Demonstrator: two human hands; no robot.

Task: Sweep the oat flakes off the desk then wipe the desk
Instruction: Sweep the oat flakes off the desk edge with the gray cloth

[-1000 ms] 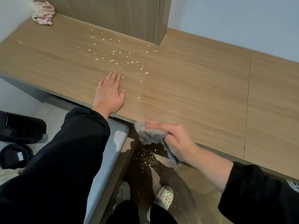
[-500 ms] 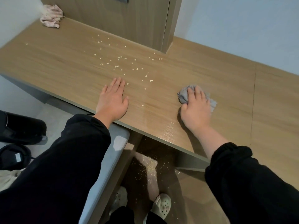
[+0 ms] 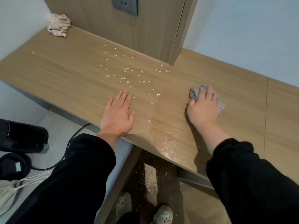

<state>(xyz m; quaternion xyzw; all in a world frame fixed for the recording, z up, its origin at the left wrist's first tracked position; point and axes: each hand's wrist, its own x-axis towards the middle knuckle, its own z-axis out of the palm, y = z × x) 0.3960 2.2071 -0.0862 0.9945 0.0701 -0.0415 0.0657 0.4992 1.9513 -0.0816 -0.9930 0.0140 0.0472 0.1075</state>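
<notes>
Pale oat flakes (image 3: 127, 75) lie scattered across the middle of the wooden desk (image 3: 64, 75), from the back panel toward the front edge. My left hand (image 3: 119, 115) rests flat on the desk near its front edge, fingers straight, just below the flakes. To the right of the flakes, my right hand (image 3: 202, 109) presses palm-down on a crumpled grey cloth (image 3: 195, 91), which shows beyond the fingertips and at the hand's right side. The desk between my hands shines wet near the front edge.
A crumpled pink cloth (image 3: 59, 25) sits in the desk's back left corner. A wooden panel (image 3: 153, 29) with a grey socket (image 3: 124, 4) rises behind the flakes. More flakes (image 3: 150, 175) lie on the floor by my shoes. Black items (image 3: 21, 136) rest on a grey surface at the left.
My right hand lifted the grey cloth from below the desk's front edge onto the desk and now presses it flat. The left hand stayed in place.
</notes>
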